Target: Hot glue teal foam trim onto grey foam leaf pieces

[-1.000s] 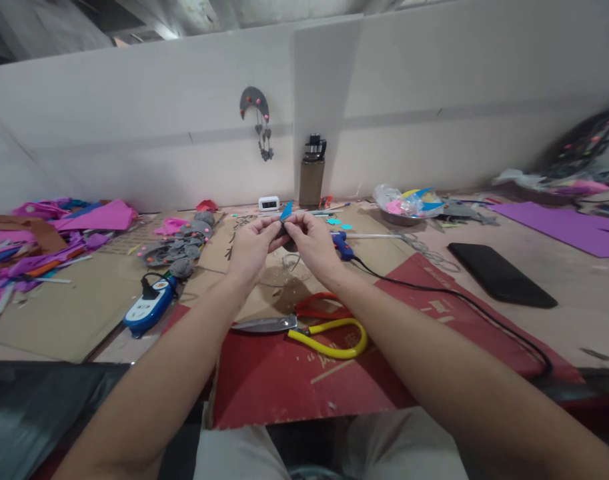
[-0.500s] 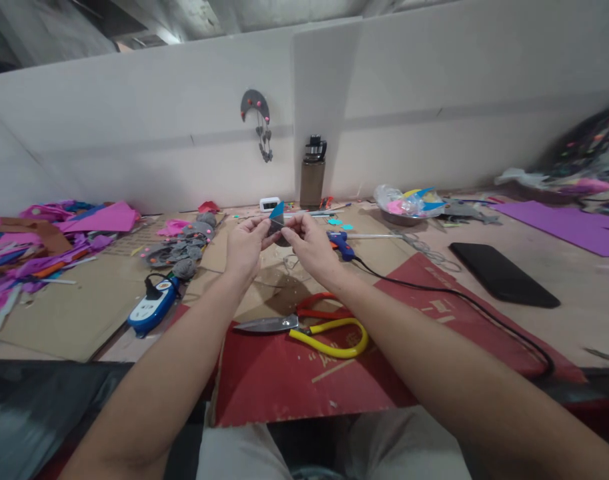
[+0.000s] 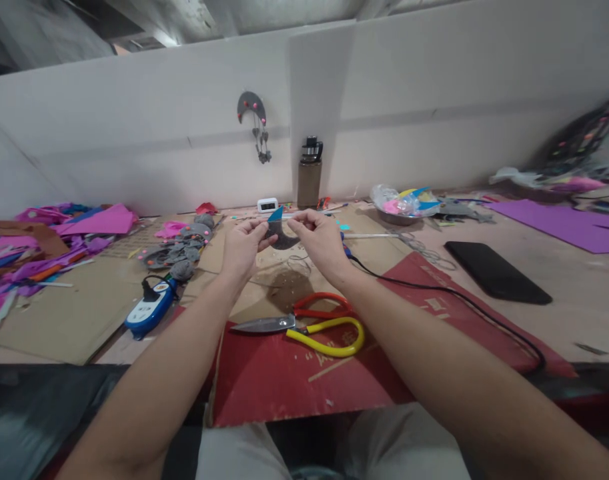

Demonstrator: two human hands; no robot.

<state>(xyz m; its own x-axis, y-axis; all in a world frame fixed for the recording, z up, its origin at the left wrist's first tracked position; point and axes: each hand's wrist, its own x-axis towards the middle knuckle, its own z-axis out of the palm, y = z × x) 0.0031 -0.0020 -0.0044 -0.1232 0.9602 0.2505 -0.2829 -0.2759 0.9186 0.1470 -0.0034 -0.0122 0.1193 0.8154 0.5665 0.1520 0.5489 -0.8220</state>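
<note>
Between my hands, above the table, is a dark grey felt crescent (image 3: 283, 240) with a blue pointed piece (image 3: 276, 215) at its left end. My left hand (image 3: 244, 245) pinches the crescent's left side, close to the blue piece. The right tip is pinched by my right hand (image 3: 318, 239), thumb against fingers. Below them, scissors (image 3: 329, 337) with one red and one yellow handle lie on a red cardboard sheet (image 3: 264, 393), blades pointing left. A glue gun (image 3: 345, 247) is mostly hidden behind my right hand, its black cord running right.
At left lie a blue-and-white power strip (image 3: 151, 310), grey felt pieces (image 3: 181, 250) and colourful scraps (image 3: 44, 247). A bottle (image 3: 309, 177) and small white clock (image 3: 267, 205) stand behind. To the right are a black phone (image 3: 497, 272), a bowl (image 3: 401, 217) and purple sheets (image 3: 549, 223).
My right hand has moved slightly right, away from my left. More of the grey crescent shows between them, and more of the glue gun is covered.
</note>
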